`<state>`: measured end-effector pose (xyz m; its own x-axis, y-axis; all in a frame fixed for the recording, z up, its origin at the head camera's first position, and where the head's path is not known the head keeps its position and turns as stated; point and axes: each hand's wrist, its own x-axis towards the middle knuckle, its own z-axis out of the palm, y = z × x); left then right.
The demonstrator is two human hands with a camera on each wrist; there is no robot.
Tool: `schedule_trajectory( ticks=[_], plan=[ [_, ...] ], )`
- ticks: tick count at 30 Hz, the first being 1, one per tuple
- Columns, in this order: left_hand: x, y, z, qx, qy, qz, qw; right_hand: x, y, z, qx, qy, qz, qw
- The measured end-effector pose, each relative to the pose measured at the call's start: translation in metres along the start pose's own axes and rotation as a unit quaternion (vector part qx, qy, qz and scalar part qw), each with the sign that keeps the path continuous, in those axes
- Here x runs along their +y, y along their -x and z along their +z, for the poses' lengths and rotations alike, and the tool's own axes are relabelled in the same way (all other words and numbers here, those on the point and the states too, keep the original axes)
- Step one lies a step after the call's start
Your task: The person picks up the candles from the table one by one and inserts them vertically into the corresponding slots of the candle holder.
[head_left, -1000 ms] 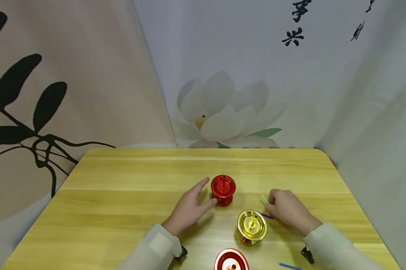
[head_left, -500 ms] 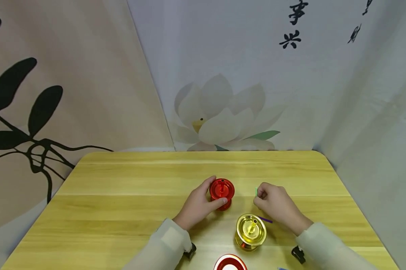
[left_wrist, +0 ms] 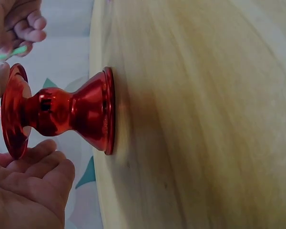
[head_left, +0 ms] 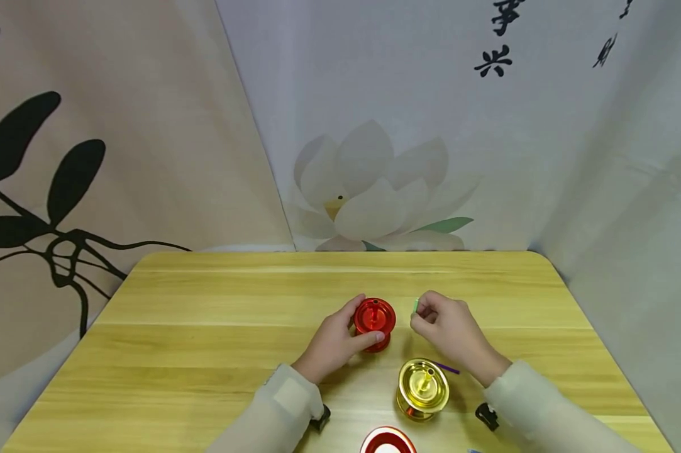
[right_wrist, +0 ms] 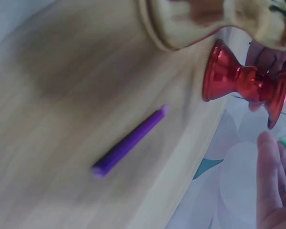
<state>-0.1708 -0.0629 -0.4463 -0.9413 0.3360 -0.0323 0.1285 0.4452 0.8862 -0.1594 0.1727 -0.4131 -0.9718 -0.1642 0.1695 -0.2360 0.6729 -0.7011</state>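
Note:
My left hand (head_left: 331, 346) grips a red metal candle holder (head_left: 375, 318) by its upper dish, thumb in front and fingers behind. The holder stands upright on the table, its narrow tube pointing up; the left wrist view shows its flared base (left_wrist: 93, 112) on the wood. To the right, my right hand (head_left: 450, 327) pinches a thin green candle (head_left: 416, 305) between thumb and fingertips, raised above the table and apart from the holder. Most of the candle is hidden by the fingers in the right wrist view.
A gold candle holder (head_left: 423, 387) stands below the right hand, with a purple candle (right_wrist: 131, 143) lying beside it. Another red holder (head_left: 388, 440) is cut off at the bottom edge, near a sliver of blue (head_left: 474, 450). A printed curtain (head_left: 374, 94) hangs behind the table.
My left hand has closed in on the red holder and now grips it. My right hand has moved left and up with the green candle, which has turned more upright.

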Motion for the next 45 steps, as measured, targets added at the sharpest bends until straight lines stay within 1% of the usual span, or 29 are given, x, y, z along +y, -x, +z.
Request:
schedule_trajectory(
  ticks=[7, 15, 20, 23, 31, 36, 45],
  plan=[
    [-0.002, 0.0, 0.0, -0.002, 0.006, 0.007, 1.0, -0.011, -0.005, 0.004, -0.002, -0.028, -0.011, 1.0],
    [-0.004, 0.0, -0.002, -0.002, 0.005, 0.013, 0.9999, -0.024, -0.011, 0.01, 0.005, -0.036, -0.03, 0.999],
    [-0.004, 0.001, -0.003, -0.005, 0.003, 0.015, 0.9999, -0.029, -0.013, 0.012, -0.009, -0.052, -0.027, 0.998],
    [-0.003, 0.001, -0.002, -0.009, 0.003, 0.017, 0.9998, -0.031, -0.014, 0.013, -0.013, -0.052, -0.026, 0.998],
    [-0.004, 0.002, 0.002, -0.007, 0.008, 0.027, 0.9996, -0.035, -0.017, 0.013, 0.004, -0.052, -0.062, 0.997],
    [-0.004, 0.0, 0.005, -0.012, 0.008, 0.034, 0.9993, -0.037, -0.016, 0.012, 0.019, -0.06, -0.069, 0.996],
    [-0.006, 0.0, 0.003, -0.007, 0.013, 0.023, 0.9996, -0.041, -0.02, 0.014, 0.029, -0.065, -0.089, 0.993]
  ],
)
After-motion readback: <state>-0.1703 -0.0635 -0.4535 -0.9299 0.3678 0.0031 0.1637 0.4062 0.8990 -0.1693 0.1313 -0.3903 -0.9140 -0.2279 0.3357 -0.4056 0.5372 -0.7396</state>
